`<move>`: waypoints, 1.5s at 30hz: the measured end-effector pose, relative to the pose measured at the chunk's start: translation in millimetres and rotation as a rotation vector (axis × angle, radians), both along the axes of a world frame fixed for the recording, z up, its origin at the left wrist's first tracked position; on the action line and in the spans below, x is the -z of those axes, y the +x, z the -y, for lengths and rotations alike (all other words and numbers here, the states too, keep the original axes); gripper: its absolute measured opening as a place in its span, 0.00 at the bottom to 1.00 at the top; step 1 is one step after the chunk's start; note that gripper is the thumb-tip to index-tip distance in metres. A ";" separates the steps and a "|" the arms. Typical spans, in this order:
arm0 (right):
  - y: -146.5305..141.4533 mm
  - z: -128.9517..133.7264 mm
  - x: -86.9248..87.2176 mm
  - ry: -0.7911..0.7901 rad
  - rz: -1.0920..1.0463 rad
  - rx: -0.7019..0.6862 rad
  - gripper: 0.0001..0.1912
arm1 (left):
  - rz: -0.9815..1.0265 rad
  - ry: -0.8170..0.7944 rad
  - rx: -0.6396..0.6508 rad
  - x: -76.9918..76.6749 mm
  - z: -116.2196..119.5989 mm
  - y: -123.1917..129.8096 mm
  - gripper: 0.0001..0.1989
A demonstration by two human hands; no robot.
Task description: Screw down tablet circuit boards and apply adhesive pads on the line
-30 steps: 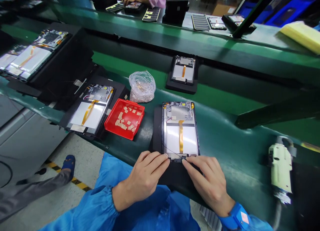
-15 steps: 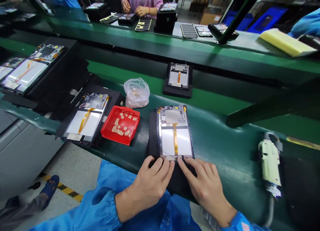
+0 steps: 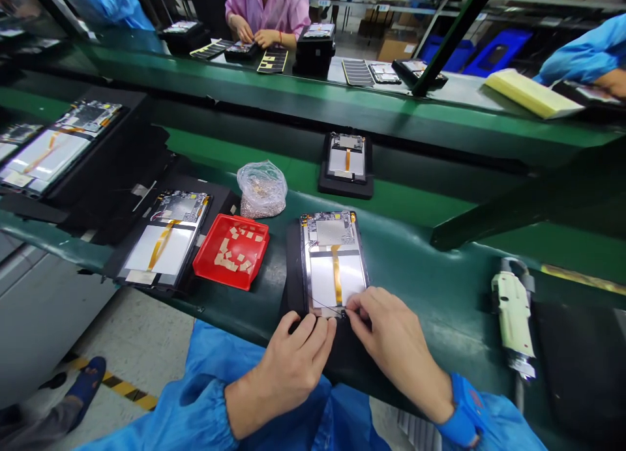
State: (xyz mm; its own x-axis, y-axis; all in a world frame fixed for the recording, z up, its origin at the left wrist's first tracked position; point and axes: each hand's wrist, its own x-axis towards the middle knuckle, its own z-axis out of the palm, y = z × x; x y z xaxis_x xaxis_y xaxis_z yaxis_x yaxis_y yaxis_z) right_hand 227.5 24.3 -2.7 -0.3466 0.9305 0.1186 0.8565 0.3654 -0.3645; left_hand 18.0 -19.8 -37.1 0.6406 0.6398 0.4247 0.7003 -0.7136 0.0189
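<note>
An opened tablet [image 3: 320, 276], its circuit board and silver battery exposed, lies on a black foam pad [image 3: 292, 268] in front of me. My left hand [image 3: 296, 356] is closed at the tablet's near edge, fingers together and holding it there. At the near right corner, thumb and forefinger of my right hand [image 3: 394, 330] are pinched. What is between them is too small to name. Close to those fingertips is a tiny black part [image 3: 343, 314], and a thin black wire [image 3: 320, 303] runs to it across the battery's lower end. An orange ribbon cable [image 3: 337, 275] crosses the battery.
Left of the pad stand a red tray [image 3: 208, 255] of small tan pieces and a clear bag [image 3: 263, 190] of tiny parts. Another opened tablet [image 3: 156, 249] lies farther left. A cream electric screwdriver [image 3: 512, 314] is at right. Across the line, a person [image 3: 267, 14] in pink works.
My right hand has lifted its fingers from flat on the near edge and now pinches at the near right corner. My left hand stays at the edge. The camera view shifted slightly.
</note>
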 end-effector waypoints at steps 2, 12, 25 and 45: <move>-1.5 0.4 3.5 0.069 0.107 -0.044 0.07 | 0.008 -0.013 0.008 -1.1 0.0 0.4 0.20; 6.2 -0.4 5.5 0.075 0.041 -0.075 0.09 | -0.019 -0.047 0.025 -2.9 -1.5 -1.2 0.21; -0.4 -7.8 9.6 0.173 0.224 -0.221 0.11 | -0.057 -0.051 0.019 -4.8 -2.8 -1.6 0.20; 6.1 -30.9 -10.9 -0.392 0.088 0.149 0.21 | -0.013 -0.087 0.057 2.2 -8.0 -0.9 0.22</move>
State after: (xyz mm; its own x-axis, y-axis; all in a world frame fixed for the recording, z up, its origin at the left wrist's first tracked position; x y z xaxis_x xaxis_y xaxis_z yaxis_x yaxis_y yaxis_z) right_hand 233.6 55.3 8.2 -0.1976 0.9401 -0.2780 0.9237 0.0836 -0.3739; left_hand 17.1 -11.8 -39.3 0.6825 0.6358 0.3604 0.6588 -0.7487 0.0732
